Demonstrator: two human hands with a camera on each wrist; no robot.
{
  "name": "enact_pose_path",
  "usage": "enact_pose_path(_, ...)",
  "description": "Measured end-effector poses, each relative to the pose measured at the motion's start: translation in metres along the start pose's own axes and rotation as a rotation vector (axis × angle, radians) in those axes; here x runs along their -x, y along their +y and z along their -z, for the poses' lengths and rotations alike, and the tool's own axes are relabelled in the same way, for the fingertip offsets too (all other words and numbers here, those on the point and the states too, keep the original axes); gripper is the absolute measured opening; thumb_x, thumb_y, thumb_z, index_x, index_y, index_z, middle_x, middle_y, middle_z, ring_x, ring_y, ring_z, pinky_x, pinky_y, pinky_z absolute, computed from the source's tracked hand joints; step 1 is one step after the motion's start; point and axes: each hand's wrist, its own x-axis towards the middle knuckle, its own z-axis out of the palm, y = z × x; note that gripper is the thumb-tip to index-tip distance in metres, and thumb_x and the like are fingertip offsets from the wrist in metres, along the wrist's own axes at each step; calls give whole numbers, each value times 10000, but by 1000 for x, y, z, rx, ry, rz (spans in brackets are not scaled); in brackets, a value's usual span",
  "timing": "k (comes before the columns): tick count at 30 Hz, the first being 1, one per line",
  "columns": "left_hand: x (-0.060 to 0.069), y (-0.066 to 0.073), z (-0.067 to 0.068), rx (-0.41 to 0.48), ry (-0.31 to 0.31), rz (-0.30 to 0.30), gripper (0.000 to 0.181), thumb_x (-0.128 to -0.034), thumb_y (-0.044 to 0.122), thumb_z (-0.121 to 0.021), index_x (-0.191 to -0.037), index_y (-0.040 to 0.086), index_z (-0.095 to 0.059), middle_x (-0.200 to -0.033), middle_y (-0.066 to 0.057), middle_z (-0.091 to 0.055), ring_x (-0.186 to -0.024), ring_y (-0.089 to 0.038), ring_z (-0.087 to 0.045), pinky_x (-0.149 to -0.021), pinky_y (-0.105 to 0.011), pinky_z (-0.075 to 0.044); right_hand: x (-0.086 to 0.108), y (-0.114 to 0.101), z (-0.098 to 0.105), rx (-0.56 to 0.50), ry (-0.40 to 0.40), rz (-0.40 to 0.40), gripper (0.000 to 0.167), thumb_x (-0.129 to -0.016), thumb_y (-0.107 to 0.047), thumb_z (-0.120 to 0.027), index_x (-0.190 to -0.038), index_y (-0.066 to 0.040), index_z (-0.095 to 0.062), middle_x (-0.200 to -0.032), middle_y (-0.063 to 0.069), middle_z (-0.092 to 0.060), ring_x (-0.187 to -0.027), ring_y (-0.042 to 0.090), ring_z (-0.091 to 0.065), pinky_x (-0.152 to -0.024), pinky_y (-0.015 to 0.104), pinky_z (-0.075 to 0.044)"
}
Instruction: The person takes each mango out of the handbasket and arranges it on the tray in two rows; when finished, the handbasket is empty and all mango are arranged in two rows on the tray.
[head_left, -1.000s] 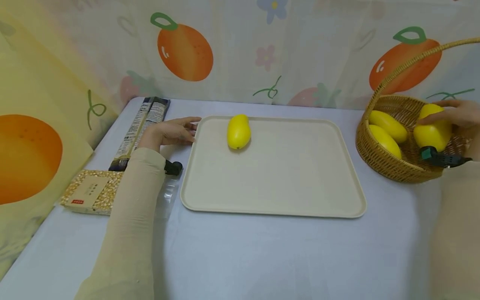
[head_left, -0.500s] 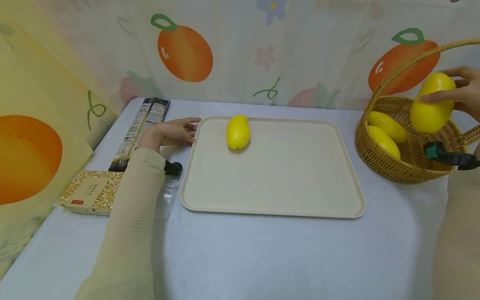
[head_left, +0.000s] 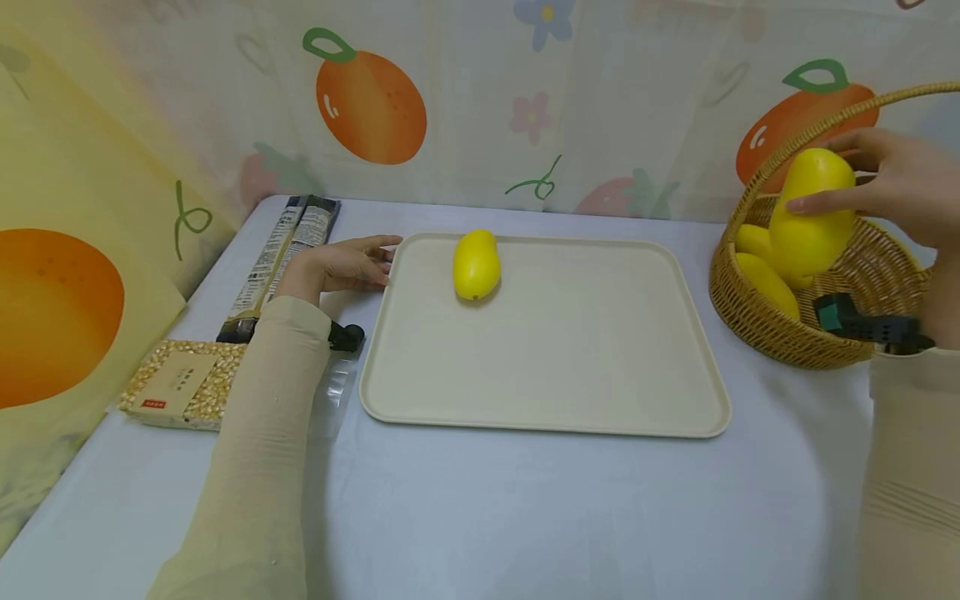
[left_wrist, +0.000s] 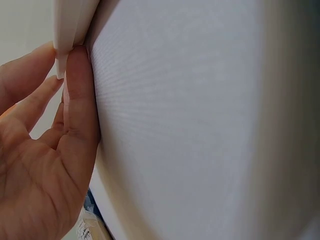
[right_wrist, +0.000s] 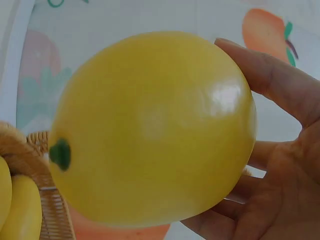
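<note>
One yellow fruit [head_left: 813, 217] is hanging over the basket [head_left: 765, 329], with the right hand [head_left: 900, 179] wrapping its fingers round the sides, likely so it won't drop. Left hand [head_left: 352, 262] fingers are pinching the tray [head_left: 570, 350] edge, maybe to stop it sliding.

In my right hand [head_left: 903, 183] I see an all-yellow fruit [head_left: 813, 212] with a dark green stub [right_wrist: 60, 155]; below that hand, a honey-brown woven basket [head_left: 738, 300]. At my left hand [head_left: 341, 265] I get a plain cream tray [head_left: 570, 342], and on it a second fruit [head_left: 477, 265], also yellow. Left of that hand, a packet [head_left: 183, 385] shows speckled gold and white. Beyond both, a pale backdrop [head_left: 630, 108] carries printed oranges [head_left: 371, 107] and a blue flower [head_left: 545, 21].
</note>
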Motion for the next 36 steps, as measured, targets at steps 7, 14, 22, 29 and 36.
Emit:
enact_pose_path(7,-2,-1,3,-11,-9,2,868,-937,-24,-592,-1601,232,-96,-1456,-77,-246,-1187,-174,-359,-877,-183,-475,3,-26,-9,58,-51,38,844,-869,-448,-705,-1491,-44,-302,-1424,297,-385,-1184,456,-369,-946,652,-298)
enact_pose_path(14,0,1,0,-13,-10,5,879,-931,-16,-606,-1601,233,-94,-1450,-71,-254,-1177,-169,-362,-878,-178,-476,-1,-46,-25,-24,-123,88,853,-854,-458,-728,-1516,-121,-311,-1291,46,-483,-1035,178,-465,-836,249,-365)
enact_pose_path(22,0,1,1,-1,6,20,869,-931,-33,-593,-1598,247,-111,-1449,-68,-262,-1180,-179,-363,-867,-176,-483,-6,-71,-53,-110,-183,126,757,-872,-451,-713,-1480,-184,-349,-1280,22,-470,-1011,197,-488,-744,237,-448)
enact_pose_path(29,-1,-1,3,7,-8,-7,889,-914,-20,-624,-1599,217,-110,-1406,-60,-289,-1159,-169,-371,-862,-177,-492,-12,-89,-80,-144,-193,193,751,-864,-448,-713,-1470,-162,-373,-1354,92,-467,-1105,239,-458,-818,384,-389)
enact_pose_path(36,0,-1,1,19,-6,-4,864,-928,-33,-592,-1599,230,-114,-1442,-71,-269,-1170,-171,-369,-856,-172,-495,-19,-104,-103,-133,-226,200,782,-856,-494,-704,-1480,-165,-368,-1360,163,-479,-1161,304,-479,-901,410,-385)
